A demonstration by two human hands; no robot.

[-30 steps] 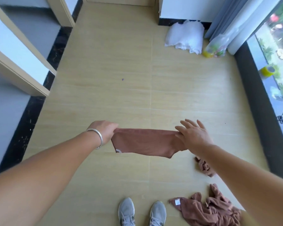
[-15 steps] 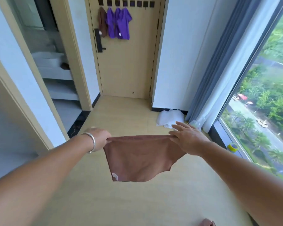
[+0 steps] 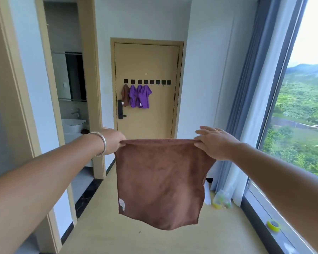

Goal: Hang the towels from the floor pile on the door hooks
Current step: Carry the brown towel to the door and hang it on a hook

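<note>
Raised since before, the brown square microfibre towel (image 3: 162, 182) hangs spread between left hand (image 3: 111, 140) and right hand (image 3: 214, 142), both pinching its top corners; black door hooks (image 3: 160, 82) lie straight ahead, well apart, four free on the right

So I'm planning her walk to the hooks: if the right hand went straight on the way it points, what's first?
Likely the door; the right hand, pinching the brown towel, seems clear till then, though depth is uncertain.

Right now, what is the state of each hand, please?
Left hand: closed, pinching the top left corner of the brown towel.
Right hand: pinching the towel's top right corner, other fingers extended.
</note>
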